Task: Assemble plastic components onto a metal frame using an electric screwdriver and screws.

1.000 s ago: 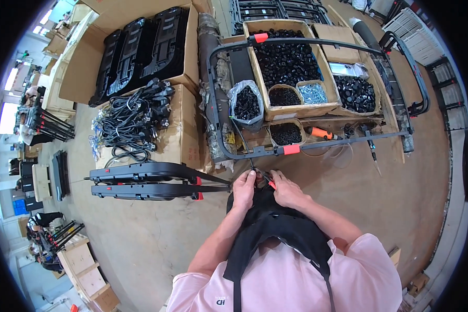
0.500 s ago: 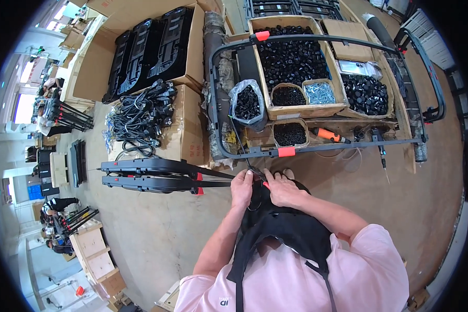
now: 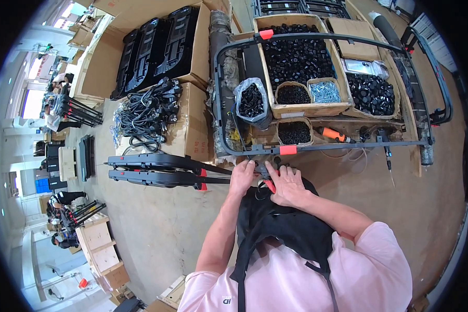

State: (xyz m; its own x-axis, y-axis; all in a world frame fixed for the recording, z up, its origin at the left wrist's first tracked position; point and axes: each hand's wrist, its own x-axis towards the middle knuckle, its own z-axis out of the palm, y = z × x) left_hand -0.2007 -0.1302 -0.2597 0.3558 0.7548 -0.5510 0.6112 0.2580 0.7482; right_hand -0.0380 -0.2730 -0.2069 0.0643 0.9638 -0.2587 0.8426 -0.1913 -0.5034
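My left hand [image 3: 241,178] is closed, thumb and fingertips together, beside the near bar of a black tubular frame [image 3: 260,151]. What it pinches is too small to make out. My right hand [image 3: 288,187] is around a hand tool with red handles [image 3: 269,185], its fingers reaching forward over it. The tool's dark head lies between my hands, partly hidden by fingers. Both hands are just in front of my black apron [image 3: 283,229]. Red clips [image 3: 288,150] sit on the frame, which lies across the parts bench.
Wooden bins of black caps [image 3: 296,57], a tray of silver screws [image 3: 324,92] and a bag of black parts [image 3: 250,101] stand ahead. An orange driver [image 3: 334,135] lies behind the near bar. Left are folded black frames [image 3: 156,178] and bundled cables [image 3: 148,114]. People work far left.
My right hand's fingers have spread further forward over the tool, and the tool has turned between my hands. My left hand stays near the same spot. The whole view has shifted slightly.
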